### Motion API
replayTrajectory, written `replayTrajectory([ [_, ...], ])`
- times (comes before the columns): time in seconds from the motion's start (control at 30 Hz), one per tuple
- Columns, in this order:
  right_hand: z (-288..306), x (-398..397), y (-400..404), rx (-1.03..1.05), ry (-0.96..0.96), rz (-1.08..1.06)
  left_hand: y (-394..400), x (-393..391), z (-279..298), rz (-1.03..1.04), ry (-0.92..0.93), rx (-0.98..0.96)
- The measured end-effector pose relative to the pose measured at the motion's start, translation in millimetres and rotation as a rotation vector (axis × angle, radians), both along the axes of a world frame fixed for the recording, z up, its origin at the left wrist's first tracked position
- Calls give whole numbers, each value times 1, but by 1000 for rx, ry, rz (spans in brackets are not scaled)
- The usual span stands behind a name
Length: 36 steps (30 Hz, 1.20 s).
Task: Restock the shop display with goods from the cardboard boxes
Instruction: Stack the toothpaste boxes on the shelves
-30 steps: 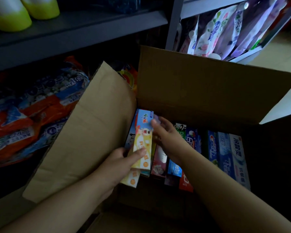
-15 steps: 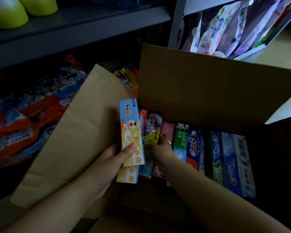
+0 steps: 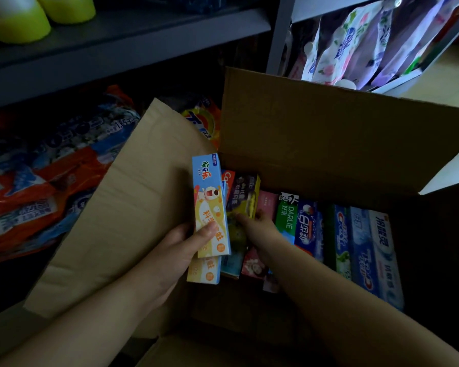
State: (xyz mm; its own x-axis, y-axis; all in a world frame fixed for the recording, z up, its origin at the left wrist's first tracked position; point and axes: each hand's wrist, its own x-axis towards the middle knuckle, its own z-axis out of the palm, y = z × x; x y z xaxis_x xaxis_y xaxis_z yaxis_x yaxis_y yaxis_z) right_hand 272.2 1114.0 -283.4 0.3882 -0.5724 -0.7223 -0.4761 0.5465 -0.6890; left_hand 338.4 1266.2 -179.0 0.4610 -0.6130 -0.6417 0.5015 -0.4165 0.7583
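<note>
Dim shelves (image 3: pixel 122 41) stand at 12 o'clock behind the cardboard box (image 3: pixel 329 144). Left hand (image 3: pixel 178 250) pinches one blue-yellow toothpaste carton (image 3: pixel 211 205), lifted out; right hand (image 3: pixel 260 229) grips a purple carton (image 3: pixel 243 194) inside. I judge restocking barely begun: many cartons remain at 3 o'clock.

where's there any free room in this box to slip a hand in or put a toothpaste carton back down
Little. The cardboard box is packed edge to edge from the purple carton to the blue-white carton. The only gap lies by the left flap, where the left hand holds the yellow-blue carton lifted. The right hand fills the middle.
</note>
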Motion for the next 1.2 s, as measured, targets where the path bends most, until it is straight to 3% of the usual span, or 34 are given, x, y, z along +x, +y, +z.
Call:
replayTrajectory([
  [0.13,19,-13,-7,186,-101,-33,-1,3,1,-4,25,0],
  [0.33,69,-43,-33,374,-339,102,2,8,-1,20,128,-54],
  [0.43,80,-48,-46,396,-402,165,0,11,-2,36,150,-89],
  [0.73,140,-47,-19,326,-349,216,-5,13,20,94,193,-46],
  [0.97,253,-42,19,284,-307,162,12,7,129,171,275,-66],
  [1.2,422,-42,64,248,-288,175,52,0,312,205,307,-123],
])
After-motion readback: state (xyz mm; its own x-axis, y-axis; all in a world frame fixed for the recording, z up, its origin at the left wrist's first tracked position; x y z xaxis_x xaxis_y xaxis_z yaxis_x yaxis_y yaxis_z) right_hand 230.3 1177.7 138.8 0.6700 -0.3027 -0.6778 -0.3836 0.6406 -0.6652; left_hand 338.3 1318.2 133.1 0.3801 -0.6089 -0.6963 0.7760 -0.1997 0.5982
